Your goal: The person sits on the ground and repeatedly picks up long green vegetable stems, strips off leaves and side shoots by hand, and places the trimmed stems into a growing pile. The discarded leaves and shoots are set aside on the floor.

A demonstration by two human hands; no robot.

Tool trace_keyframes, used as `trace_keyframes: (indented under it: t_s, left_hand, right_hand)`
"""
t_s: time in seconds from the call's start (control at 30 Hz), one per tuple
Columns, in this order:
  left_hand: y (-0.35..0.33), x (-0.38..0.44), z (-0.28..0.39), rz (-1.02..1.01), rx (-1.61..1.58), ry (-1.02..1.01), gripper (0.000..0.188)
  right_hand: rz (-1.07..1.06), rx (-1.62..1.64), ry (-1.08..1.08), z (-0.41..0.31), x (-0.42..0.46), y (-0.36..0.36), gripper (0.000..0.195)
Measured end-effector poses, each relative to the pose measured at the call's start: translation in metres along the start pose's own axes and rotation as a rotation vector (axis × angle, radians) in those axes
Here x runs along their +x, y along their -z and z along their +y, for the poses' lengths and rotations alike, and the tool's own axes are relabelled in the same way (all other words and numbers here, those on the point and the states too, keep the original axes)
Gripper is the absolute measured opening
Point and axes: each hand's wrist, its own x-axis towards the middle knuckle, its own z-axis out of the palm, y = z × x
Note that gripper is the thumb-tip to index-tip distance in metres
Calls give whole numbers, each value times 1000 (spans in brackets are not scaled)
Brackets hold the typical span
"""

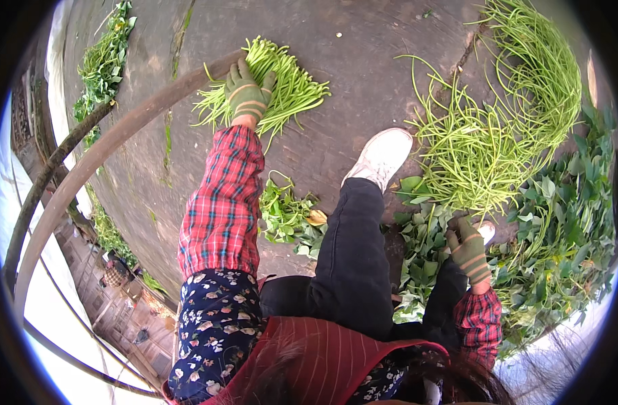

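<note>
My left hand point(249, 93), in a striped green knit glove, lies palm down on a bundle of cut green stems point(288, 86), its thumb apart from the fingers. The stems lie side by side, with their ends roughly lined up. My right hand point(467, 249), gloved alike, is low over my right leg, next to a heap of green leaves point(557, 228). Its fingers are bent, and whether they hold anything is hidden. Just beyond this hand lies a large loose pile of long thin leafless stems point(471, 157), stretching to the upper right.
A long brown pole point(137, 119) runs from the lower left to the bundle, beside a darker pole point(55, 157). Leafy vines point(104, 61) lie at the far left. A small leafy clump point(286, 210) and my white shoe point(382, 152) are on the dark ground point(349, 96).
</note>
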Motion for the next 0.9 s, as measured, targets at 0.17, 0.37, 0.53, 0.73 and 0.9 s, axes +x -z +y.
trace_keyframes:
  t_s: [0.17, 0.37, 0.53, 0.73, 0.9]
  left_hand:
    - [38, -56, 51, 110, -274, -262, 66]
    - [87, -137, 185, -255, -816, -577, 52]
    - [107, -133, 274, -365, -1031, -900, 43]
    - [122, -151, 311, -543, -1148, -1072, 35]
    - [112, -155, 301, -728, -1028, -1050, 28]
  right_hand:
    - [21, 35, -58, 17, -6, -4, 14]
    - [-8, -7, 56, 2, -1, -12, 16]
    - [2, 38, -64, 3, -3, -1, 16]
    - [80, -30, 8, 18, 9, -1, 21]
    - [140, 53, -171, 49, 18, 26, 23]
